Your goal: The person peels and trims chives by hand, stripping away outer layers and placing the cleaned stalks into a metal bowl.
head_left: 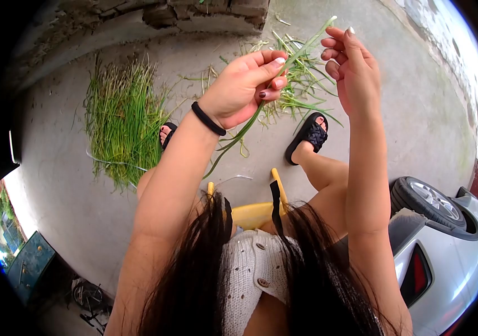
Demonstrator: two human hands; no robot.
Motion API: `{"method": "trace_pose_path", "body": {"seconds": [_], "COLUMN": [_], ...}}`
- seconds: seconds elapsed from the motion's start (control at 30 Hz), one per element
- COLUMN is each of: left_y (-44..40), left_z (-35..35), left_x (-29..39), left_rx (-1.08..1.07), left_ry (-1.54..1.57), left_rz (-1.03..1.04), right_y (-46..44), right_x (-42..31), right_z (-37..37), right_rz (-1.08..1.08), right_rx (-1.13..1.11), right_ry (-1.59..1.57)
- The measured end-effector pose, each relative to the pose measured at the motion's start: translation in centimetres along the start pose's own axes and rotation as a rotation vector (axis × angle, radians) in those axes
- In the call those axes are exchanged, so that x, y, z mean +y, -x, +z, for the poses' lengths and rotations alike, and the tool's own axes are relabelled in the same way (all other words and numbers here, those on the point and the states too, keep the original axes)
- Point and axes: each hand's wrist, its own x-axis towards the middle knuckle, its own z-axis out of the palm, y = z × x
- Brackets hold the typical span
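Long green scallion stalks (239, 134) run through my left hand (252, 78), which is closed on them with the thumb and fingers pinched. Their pale end (330, 21) points up to the right, close to the fingertips of my right hand (354, 64). That hand is raised with its fingers loosely curled and apart, and nothing shows in it. Below my hands, loose green stalks (300, 92) lie scattered on the concrete floor. A large bundle of thin green stalks (124, 112) rests to the left, a pale strand across its lower part.
My sandalled feet (309, 134) are planted apart beside the yellow seat frame (250, 214) under me. A silver car part (452, 263) and a wheel (432, 201) stand at the right. Broken brickwork (194, 19) edges the top, and a dark green box (30, 266) is at lower left.
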Motion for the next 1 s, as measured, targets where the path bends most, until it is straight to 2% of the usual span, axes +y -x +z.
{"method": "trace_pose_path", "body": {"seconds": [0.03, 0.07, 0.1, 0.17, 0.3, 0.4, 0.5, 0.6, 0.73, 0.83, 0.9, 0.97, 1.0], "left_y": [0.0, 0.0, 0.0, 0.0, -0.1, -0.2, -0.5, -0.6, -0.5, -0.1, 0.1, 0.1, 0.0], "left_z": [0.3, 0.6, 0.9, 0.6, 0.7, 1.2, 1.7, 2.0, 1.5, 0.9, 0.8, 0.5, 0.4], "left_x": [0.1, 0.1, 0.2, 0.2, -0.2, 0.2, 0.0, -0.2, -0.1, 0.2, 0.1, -0.2, -0.4], "left_rx": [0.016, 0.032, 0.048, 0.024, 0.077, 0.082, 0.1, 0.089, 0.101, 0.147, 0.173, 0.161, 0.16], "left_ry": [-0.019, -0.037, -0.055, -0.044, -0.267, -0.323, -0.309, -0.304, -0.285, -0.299, -0.309, -0.294, -0.296], "left_rz": [-0.001, -0.002, -0.004, -0.023, 0.048, 0.078, 0.072, 0.083, 0.057, 0.045, 0.026, 0.032, 0.037], "right_y": [0.4, 0.8, 1.3, 1.7, 1.2, 0.8, -0.3, -0.3, -1.8, -0.9, 0.1, 1.4, 1.5], "right_x": [-0.2, -0.1, 0.0, 0.2, 0.2, -0.3, -1.2, -1.0, -2.5, -2.4, -1.2, -0.8, -0.3], "right_z": [0.6, 1.0, 1.6, 2.1, 1.5, 1.1, -0.7, -0.8, -3.7, -3.8, -1.9, 0.6, 1.4], "right_rz": [0.071, 0.074, 0.067, 0.084, 0.01, -0.113, -0.182, -0.277, -0.402, -0.184, 0.017, 0.06, 0.054], "right_rx": [-0.098, -0.226, -0.278, -0.312, -0.179, -0.042, -0.017, 0.117, 0.41, 0.242, -0.003, -0.229, -0.224], "right_ry": [-0.069, 0.015, 0.166, 0.24, 0.367, 0.302, 0.247, 0.2, 0.067, 0.017, 0.152, 0.356, 0.39]}}
